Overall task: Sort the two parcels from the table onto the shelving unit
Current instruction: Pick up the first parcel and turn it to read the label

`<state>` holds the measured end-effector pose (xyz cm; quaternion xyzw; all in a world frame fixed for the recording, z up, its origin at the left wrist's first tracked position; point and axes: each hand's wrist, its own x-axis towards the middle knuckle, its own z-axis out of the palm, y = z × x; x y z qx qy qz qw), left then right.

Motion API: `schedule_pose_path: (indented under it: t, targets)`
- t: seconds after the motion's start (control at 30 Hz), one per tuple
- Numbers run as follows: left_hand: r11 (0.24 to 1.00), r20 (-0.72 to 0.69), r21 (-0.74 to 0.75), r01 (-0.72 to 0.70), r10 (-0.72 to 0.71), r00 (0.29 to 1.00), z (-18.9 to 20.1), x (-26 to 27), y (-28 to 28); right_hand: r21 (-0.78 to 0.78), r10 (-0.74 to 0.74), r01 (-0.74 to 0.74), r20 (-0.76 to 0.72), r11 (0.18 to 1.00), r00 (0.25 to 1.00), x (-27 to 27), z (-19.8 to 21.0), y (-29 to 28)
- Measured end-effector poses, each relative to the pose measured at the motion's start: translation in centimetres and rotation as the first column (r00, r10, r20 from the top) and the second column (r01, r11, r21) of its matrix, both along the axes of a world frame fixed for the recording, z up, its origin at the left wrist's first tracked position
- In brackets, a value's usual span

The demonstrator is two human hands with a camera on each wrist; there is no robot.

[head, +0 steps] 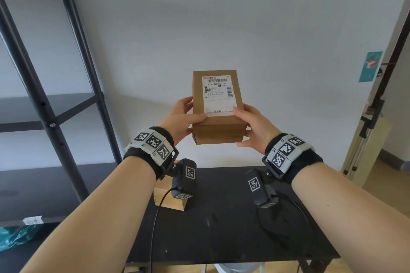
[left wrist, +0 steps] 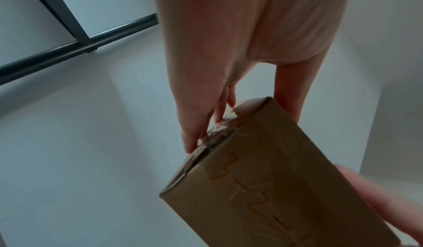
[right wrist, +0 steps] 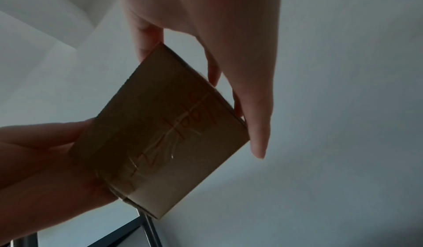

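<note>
Both hands are up in front of the white wall, and between them sits the brown cardboard parcel, lifted well clear of the black counter. The left hand grasps the parcel's left side, thumb lying across the top face near the lower edge of the white shipping label, fingers pressed against the box's taped end as the left wrist view shows. The right hand grasps the right side, thumb on the top face by the label's corner, fingers running down the far edge. From below, the wrist cameras catch orange handwriting on the parcel's underside. Down on the counter, the second parcel rests near the left edge, partly hidden behind the left wrist camera. Off to the left stands the black shelving unit, and something teal and plastic-looking lies low on its bottom level.
</note>
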<state>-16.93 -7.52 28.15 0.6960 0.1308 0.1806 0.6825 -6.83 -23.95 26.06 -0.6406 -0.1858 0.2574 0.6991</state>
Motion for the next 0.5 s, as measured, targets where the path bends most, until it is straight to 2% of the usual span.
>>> schedule_pose_path:
  t: [0.23, 0.5]
  targets:
    - [0.996, 0.09, 0.084, -0.011, 0.004, 0.996, -0.6, 0.1, 0.2, 0.088, 0.042, -0.043, 0.009, 0.995, 0.999, 0.4, -0.8, -0.3]
    - [0.973, 0.07, 0.226, -0.048, 0.033, 0.997, -1.0, 0.3, 0.2, 0.09, 0.078, -0.086, 0.08, 0.992, 0.994, 1.0, -1.2, 0.1]
